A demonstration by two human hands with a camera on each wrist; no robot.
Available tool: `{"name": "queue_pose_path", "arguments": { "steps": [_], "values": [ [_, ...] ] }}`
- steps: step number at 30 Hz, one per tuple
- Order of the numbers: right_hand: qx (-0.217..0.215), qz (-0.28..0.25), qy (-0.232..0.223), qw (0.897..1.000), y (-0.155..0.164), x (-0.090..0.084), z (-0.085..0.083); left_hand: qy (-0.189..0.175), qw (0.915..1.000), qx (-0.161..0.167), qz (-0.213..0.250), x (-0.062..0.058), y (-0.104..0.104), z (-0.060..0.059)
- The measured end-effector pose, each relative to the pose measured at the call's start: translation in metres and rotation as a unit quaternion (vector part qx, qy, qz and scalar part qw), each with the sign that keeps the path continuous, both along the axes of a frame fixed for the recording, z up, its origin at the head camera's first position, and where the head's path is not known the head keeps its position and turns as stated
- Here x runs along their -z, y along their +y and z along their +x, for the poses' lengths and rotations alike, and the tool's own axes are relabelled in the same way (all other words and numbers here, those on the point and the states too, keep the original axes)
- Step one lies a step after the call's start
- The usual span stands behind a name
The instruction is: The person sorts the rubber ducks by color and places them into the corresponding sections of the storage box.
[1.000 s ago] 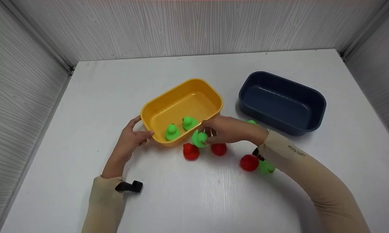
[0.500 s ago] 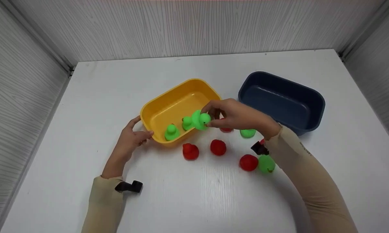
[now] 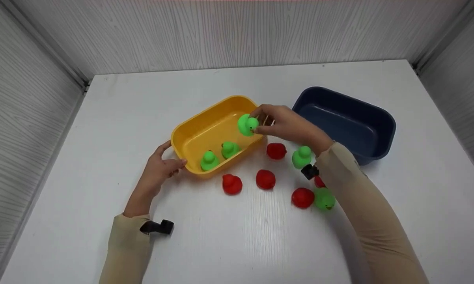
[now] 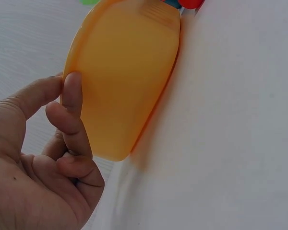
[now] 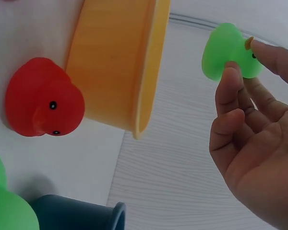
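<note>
My right hand [image 3: 286,124] pinches a green rubber duck [image 3: 247,125] between thumb and fingers, over the right end of the yellow tub [image 3: 199,112]. In the right wrist view the held duck [image 5: 225,50] is raised above the tub's rim. My left hand [image 3: 160,169] grips the tub's left end; the left wrist view has thumb and fingers [image 4: 73,96] pinching its rim. Inside the tub, along its near side, sit two green ducks, one at the left [image 3: 209,161] and another beside it [image 3: 230,149].
Several red ducks [image 3: 265,179] and two green ducks [image 3: 301,157] lie on the white table in front of the tubs, some partly behind the right sleeve. A dark blue tub [image 3: 339,126] stands at the back right. Wood-grain panels [image 3: 237,35] enclose the table at back and sides.
My right hand has lifted the green duck from beside the yellow tub's near rim, up and back over its right end. The left hand has stayed on the rim.
</note>
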State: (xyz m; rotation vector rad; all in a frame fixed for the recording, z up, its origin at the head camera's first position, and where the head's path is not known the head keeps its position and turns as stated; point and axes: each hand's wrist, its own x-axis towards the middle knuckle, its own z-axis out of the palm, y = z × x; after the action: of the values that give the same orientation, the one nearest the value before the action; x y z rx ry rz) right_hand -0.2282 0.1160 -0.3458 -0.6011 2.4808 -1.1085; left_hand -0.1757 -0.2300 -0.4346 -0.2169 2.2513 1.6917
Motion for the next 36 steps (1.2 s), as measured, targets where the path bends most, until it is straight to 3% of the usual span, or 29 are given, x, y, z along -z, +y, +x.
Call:
{"name": "queue_pose_path", "arguments": {
  "steps": [13,20,31,36],
  "values": [
    [0.025,0.047,-0.041,0.998,-0.019,0.022,-0.028,0.010,0.9999,0.000,0.014,-0.002,0.000,-0.001],
    [0.016,0.093,-0.033,0.995,-0.025,0.034,-0.030,0.009,0.9999,0.000,0.007,0.000,0.001,0.000],
    [0.017,0.123,-0.042,0.991,-0.029,0.036,-0.029,0.007,0.9999,-0.007,0.010,0.003,0.001,0.001],
    [-0.002,0.144,-0.017,0.989,-0.030,0.038,-0.031,0.010,0.9999,-0.002,0.014,0.003,0.001,0.002]
  ]
}}
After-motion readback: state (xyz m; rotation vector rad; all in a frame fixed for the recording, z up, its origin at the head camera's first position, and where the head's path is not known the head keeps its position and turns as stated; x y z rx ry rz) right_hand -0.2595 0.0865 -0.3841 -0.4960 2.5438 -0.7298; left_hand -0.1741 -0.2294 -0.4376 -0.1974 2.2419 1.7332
